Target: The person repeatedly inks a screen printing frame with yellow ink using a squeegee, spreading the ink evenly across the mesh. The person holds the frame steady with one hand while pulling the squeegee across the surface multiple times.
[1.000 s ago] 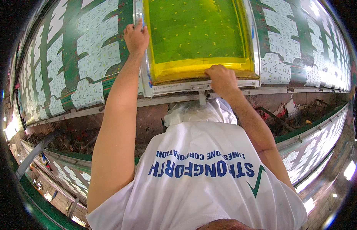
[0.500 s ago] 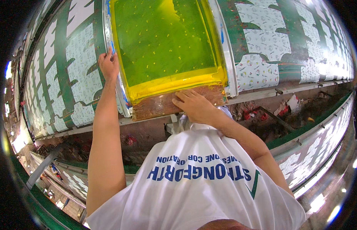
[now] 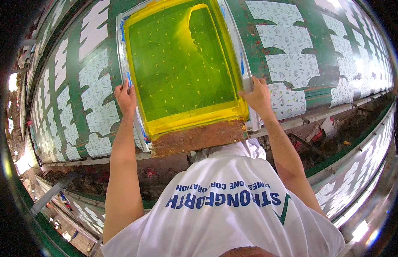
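A screen printing frame [image 3: 121, 43] with metal side rails and a yellow-green mesh [image 3: 173, 73] lies in front of me. Wet-looking yellow colour edges the mesh, and a curved yellow streak [image 3: 186, 26] shows at its far right part. Across the near end runs a stained wooden board [image 3: 199, 138]. My left hand [image 3: 126, 97] is closed on the left rail, fingers on its outer edge. On the opposite side my right hand [image 3: 257, 97] grips the right rail near the board's corner, thumb on the yellow border.
White patterned cut pieces [image 3: 289, 66] lie in rows on the long green table [image 3: 321, 81], left and right of the frame. A metal rail [image 3: 310, 118] runs along its near edge. Beyond a littered gap, another table [image 3: 353, 180] carries more pieces at the lower right.
My right hand has left the wooden board and taken hold of the right rail. The frame has come nearer to me in view, and my left hand has come with it.
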{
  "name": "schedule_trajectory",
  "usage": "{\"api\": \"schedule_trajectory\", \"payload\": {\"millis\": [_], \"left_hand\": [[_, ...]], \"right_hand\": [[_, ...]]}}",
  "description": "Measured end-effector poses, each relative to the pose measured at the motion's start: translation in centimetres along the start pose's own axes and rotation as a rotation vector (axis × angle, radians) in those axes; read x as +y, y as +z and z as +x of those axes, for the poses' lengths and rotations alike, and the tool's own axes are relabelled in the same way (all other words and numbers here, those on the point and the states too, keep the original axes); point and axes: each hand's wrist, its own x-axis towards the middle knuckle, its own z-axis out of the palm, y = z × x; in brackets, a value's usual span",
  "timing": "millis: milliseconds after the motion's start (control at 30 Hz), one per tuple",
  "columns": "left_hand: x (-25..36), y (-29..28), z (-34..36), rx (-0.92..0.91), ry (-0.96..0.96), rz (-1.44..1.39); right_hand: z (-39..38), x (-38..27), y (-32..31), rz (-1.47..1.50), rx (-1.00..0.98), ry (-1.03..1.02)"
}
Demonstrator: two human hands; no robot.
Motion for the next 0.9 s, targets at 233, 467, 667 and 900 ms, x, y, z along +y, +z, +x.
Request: {"api": "schedule_trajectory", "payload": {"millis": [233, 467, 667, 900], "left_hand": [[-0.9, 0.5, -0.3, -0.004, 0.0, 0.058], [-1.5, -0.4, 0.3, -0.126, -0.052, 0.032], [5.8, -1.2, 2.6, -0.067, 0.065, 0.049], [23.7, 4.5, 4.3, -0.03, 0.07, 0.011]], "right_hand": [[0.4, -0.4, -0.2, -0.018, -0.004, 0.056], [-0.1, -2.6, -4.9, 0.06, 0.039, -0.124], [2.5, 1.1, -11.1, 0.045, 0.031, -0.075], [8.2, 16.9, -20.5, 0.002, 0.073, -0.06]]}}
